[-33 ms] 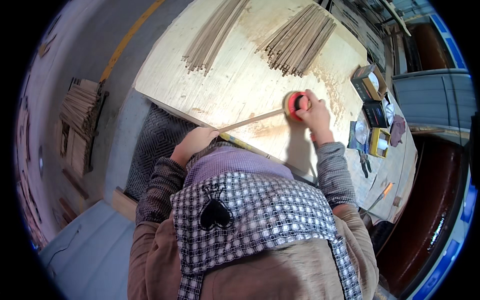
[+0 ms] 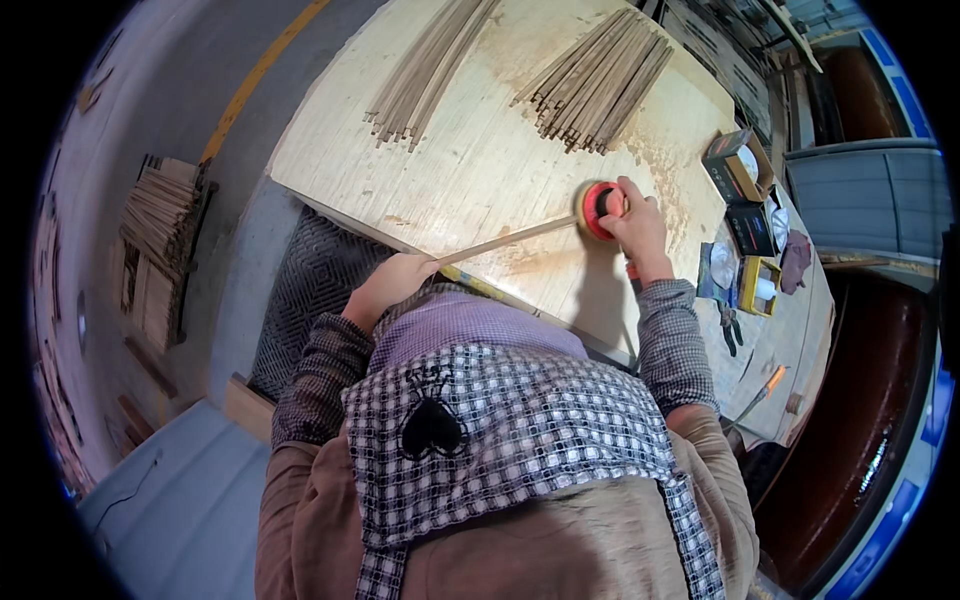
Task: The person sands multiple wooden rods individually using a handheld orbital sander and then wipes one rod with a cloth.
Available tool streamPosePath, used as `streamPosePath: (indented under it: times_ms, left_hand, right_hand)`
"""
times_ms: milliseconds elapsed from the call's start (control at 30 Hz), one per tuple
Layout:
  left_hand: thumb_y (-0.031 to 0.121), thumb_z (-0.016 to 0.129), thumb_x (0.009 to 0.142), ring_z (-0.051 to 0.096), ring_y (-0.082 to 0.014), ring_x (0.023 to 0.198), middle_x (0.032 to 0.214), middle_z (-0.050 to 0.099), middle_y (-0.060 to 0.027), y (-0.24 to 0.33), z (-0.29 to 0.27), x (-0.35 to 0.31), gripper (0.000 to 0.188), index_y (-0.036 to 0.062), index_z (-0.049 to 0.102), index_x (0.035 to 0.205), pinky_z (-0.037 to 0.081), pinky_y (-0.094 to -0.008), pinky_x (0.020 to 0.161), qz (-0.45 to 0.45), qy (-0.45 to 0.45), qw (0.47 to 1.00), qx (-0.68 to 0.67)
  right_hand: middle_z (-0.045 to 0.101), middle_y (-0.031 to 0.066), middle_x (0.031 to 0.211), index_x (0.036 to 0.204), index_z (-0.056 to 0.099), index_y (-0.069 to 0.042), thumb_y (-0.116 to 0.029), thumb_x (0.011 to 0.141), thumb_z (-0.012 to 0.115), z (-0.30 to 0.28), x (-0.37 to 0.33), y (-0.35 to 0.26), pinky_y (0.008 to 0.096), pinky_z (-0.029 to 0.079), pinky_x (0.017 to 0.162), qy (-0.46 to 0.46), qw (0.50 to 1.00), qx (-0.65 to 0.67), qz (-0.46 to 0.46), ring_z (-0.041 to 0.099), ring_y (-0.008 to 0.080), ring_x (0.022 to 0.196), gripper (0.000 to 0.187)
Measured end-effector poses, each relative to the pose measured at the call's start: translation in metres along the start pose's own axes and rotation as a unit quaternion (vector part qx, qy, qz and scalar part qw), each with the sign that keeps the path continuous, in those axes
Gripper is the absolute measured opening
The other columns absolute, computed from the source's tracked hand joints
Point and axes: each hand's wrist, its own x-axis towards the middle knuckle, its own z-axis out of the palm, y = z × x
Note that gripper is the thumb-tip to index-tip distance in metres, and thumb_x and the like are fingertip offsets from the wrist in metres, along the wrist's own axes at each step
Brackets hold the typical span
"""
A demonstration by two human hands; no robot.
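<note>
My left hand point(image 2: 393, 285) is closed on the near end of a thin wooden strip point(image 2: 510, 238) at the front edge of the wooden worktable point(image 2: 470, 180). The strip slants up and to the right across the tabletop. Its far end runs under a round red and black handheld sander point(image 2: 594, 212), which hides that end. My right hand point(image 2: 641, 236) grips the sander from the right, fingers wrapped over its top. A cord trails down from the sander toward the table edge.
Two bundles of strips lie farther back, one left point(image 2: 425, 75) and one right point(image 2: 597, 82). At the right are boxes point(image 2: 752, 228) with discs, a yellow holder point(image 2: 760, 286), pliers point(image 2: 730, 328) and an orange-tipped tool point(image 2: 772, 380). A stack of wood pieces point(image 2: 163, 235) stands at far left.
My right hand and the sander have shifted slightly right along the strip, toward its far end. My left hand stays where it was.
</note>
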Motion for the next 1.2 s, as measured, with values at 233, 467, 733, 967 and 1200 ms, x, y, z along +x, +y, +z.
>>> streamPosePath:
  times_ms: [233,467,733,967,1200]
  left_hand:
    - [0.030,0.044,0.093,0.057,-0.0337,0.074,0.079,0.060,-0.0210,0.000,-0.002,0.002,0.038,-0.0030,0.062,0.099,0.044,-0.0394,0.071,-0.071,-0.053,0.992,-0.094]
    - [0.033,0.048,0.092,0.061,-0.0328,0.074,0.076,0.062,-0.0186,0.003,0.009,-0.004,0.039,-0.0030,0.062,0.092,0.046,-0.0404,0.067,-0.032,0.065,0.997,-0.012]
    - [0.034,0.048,0.093,0.062,-0.0360,0.079,0.080,0.063,-0.0169,0.026,0.016,-0.017,0.033,0.0021,0.057,0.088,0.048,-0.0474,0.065,-0.026,0.087,0.969,0.228]
    - [0.035,0.047,0.093,0.059,-0.0405,0.079,0.080,0.062,-0.0220,0.020,0.008,-0.009,0.035,0.0010,0.056,0.088,0.045,-0.0501,0.067,-0.050,0.039,0.987,0.147]
    - [0.036,0.045,0.094,0.057,-0.0428,0.083,0.086,0.062,-0.0231,0.002,0.005,-0.007,0.038,0.0016,0.061,0.090,0.043,-0.0491,0.069,-0.011,0.002,0.995,0.095]
  right_hand:
    - [0.054,0.0236,0.103,0.128,0.050,-0.026,-0.027,0.066,0.068,0.019,-0.011,-0.026,0.0425,0.052,0.078,-0.021,0.999,-0.010,-0.029,0.061,0.0397,0.087,0.065]
    - [0.050,0.0219,0.100,0.127,0.050,-0.029,-0.028,0.071,0.068,0.039,-0.066,-0.080,0.0446,0.052,0.071,-0.076,0.981,0.020,-0.177,0.061,0.0398,0.079,0.060]
    - [0.050,0.0265,0.106,0.126,0.050,-0.026,-0.026,0.070,0.065,0.016,-0.018,-0.027,0.0442,0.052,0.077,-0.023,0.999,-0.008,-0.026,0.061,0.0405,0.086,0.058]
    - [0.051,0.0242,0.099,0.125,0.049,-0.026,-0.024,0.075,0.064,0.034,-0.075,-0.107,0.0437,0.052,0.071,-0.117,0.962,0.051,-0.242,0.060,0.0397,0.082,0.052]
    - [0.052,0.0224,0.104,0.128,0.050,-0.028,-0.030,0.070,0.068,0.023,-0.046,-0.064,0.0433,0.051,0.077,-0.069,0.990,0.041,-0.116,0.061,0.0402,0.085,0.061]
